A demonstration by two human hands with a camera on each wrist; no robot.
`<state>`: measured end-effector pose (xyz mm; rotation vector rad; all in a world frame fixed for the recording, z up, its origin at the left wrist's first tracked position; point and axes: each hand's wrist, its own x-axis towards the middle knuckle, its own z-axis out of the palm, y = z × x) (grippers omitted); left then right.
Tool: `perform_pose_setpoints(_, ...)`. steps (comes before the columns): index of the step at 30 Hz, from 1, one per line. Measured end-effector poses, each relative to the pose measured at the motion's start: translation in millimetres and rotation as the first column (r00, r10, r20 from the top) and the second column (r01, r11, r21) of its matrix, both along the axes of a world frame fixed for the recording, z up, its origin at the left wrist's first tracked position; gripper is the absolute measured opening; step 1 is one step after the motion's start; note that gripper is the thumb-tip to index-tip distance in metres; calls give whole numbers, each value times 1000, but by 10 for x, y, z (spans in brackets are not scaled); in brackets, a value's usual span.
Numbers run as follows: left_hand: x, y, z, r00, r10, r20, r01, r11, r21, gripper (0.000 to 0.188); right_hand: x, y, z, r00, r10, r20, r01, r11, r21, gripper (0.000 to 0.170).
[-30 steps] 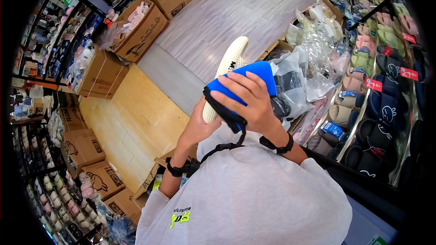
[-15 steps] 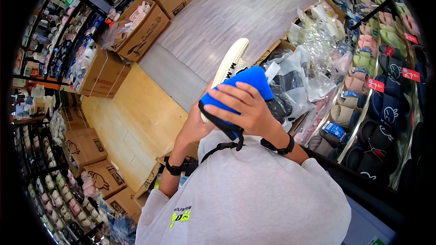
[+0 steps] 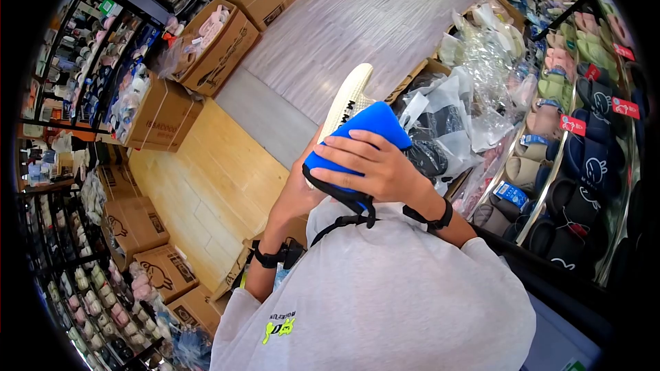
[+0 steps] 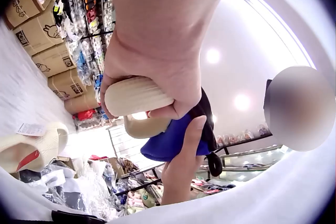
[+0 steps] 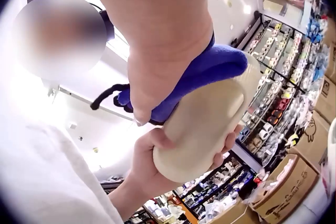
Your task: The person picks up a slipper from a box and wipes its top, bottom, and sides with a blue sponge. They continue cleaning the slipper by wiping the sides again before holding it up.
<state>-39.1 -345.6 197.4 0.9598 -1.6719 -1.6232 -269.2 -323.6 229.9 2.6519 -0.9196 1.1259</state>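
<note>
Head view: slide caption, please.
Left hand gripping a cream slipper, right hand holding a blue cloth against it.

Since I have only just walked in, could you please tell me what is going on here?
A person grips a cream slipper in the left hand and, with the right hand, holds a blue pad against it. Both are held up in front of the person's pale shirt. Cardboard boxes and displayed slippers stand around.
</note>
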Motion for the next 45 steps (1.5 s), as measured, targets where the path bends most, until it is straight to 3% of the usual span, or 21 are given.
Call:
perform_pose_setpoints(4, 59, 35, -75, 998, 48, 37, -47, 999, -17, 98, -96, -28, 98, 982, -129, 138, 108, 983, 148, 49)
perform_pose_setpoints(6, 43, 0, -66, 998, -3, 57, 4, 1000, -24, 97, -30, 13, 82, 974, -159, 159, 139, 982, 131, 47)
perform_pose_setpoints(9, -52, 46, 53, 999, 19, 35, -19, 1000, -19, 100, 17, 49, -33, 996, -88, 12, 88, 996, 9, 48)
perform_pose_setpoints(12, -43, 7, 4, 1000, 21, 19, -20, 999, -37, 101, -125, -48, 55, 1000, -22, 22, 20, 997, 74, 50)
perform_pose_setpoints(14, -26, -15, -65, 1000, 22, -5, -22, 998, -56, 101, -216, -99, 141, 988, -94, 125, 78, 989, 129, 52)
perform_pose_setpoints(16, -94, -24, 53, 995, 58, -75, -65, 993, -94, 85, -237, -137, 93, 960, -181, 215, 160, 981, 114, 50)
perform_pose_setpoints(18, -83, -46, 28, 998, 46, -42, -49, 997, -60, 85, -172, -92, 72, 953, -203, 224, 186, 978, 94, 49)
perform_pose_setpoints(20, -92, -32, 51, 1000, 25, -9, -25, 999, -23, 84, -99, -10, 20, 981, -173, 89, 174, 985, -5, 48)
perform_pose_setpoints(22, -150, 33, 209, 998, 50, 33, -50, 999, 3, 100, -88, 27, 2, 989, -131, -63, 127, 990, -61, 49)
perform_pose_setpoints(25, -88, -13, 49, 999, 35, 13, -35, 999, -30, 101, -186, -70, 148, 979, -105, 175, 83, 988, 128, 53)
perform_pose_setpoints(28, -62, -68, -22, 1000, 12, -18, -14, 993, -114, 99, -133, -105, 131, 919, -249, 307, 229, 968, 99, 47)
perform_pose_setpoints(30, -65, -43, -23, 1000, -4, 8, 4, 1000, -7, 91, -59, -38, 98, 942, -238, 236, 237, 971, 31, 46)
perform_pose_setpoints(32, -73, 18, -41, 999, 39, -23, -42, 987, -154, 81, 14, 8, 21, 981, -182, 71, 186, 981, -54, 45)
perform_pose_setpoints(34, -9, 15, -132, 993, 93, 76, -67, 954, -292, 78, 28, -69, 0, 989, -124, 86, 128, 991, -42, 46)
perform_pose_setpoints(35, 8, -29, -147, 995, 81, 53, -62, 956, -286, 78, 6, -118, 53, 986, -126, 110, 126, 992, 4, 46)
perform_pose_setpoints(37, -1, -82, -141, 998, 40, -52, -40, 999, 8, 75, -41, -205, 248, 975, -150, 163, 135, 986, 99, 49)
perform_pose_setpoints(40, -20, -196, -100, 998, 9, -66, -8, 1000, 18, 73, -10, -321, 310, 962, -192, 195, 175, 979, 102, 50)
perform_pose_setpoints(41, -18, -192, -32, 999, 32, 3, -32, 996, 78, 71, 0, -359, 297, 973, -184, 140, 177, 982, 61, 49)
perform_pose_setpoints(42, 88, -235, -244, 986, 30, 165, -16, 996, -84, 72, 4, -363, 258, 979, -185, 87, 183, 983, 30, 48)
perform_pose_setpoints(44, 107, -341, -373, 989, 17, 146, -5, 996, -85, 76, 10, -411, 168, 995, -91, 38, 91, 996, -12, 47)
perform_pose_setpoints(45, 111, -466, -360, 986, -84, 146, 87, 996, -17, 83, -43, -419, 135, 993, -112, 34, 113, 994, -13, 47)
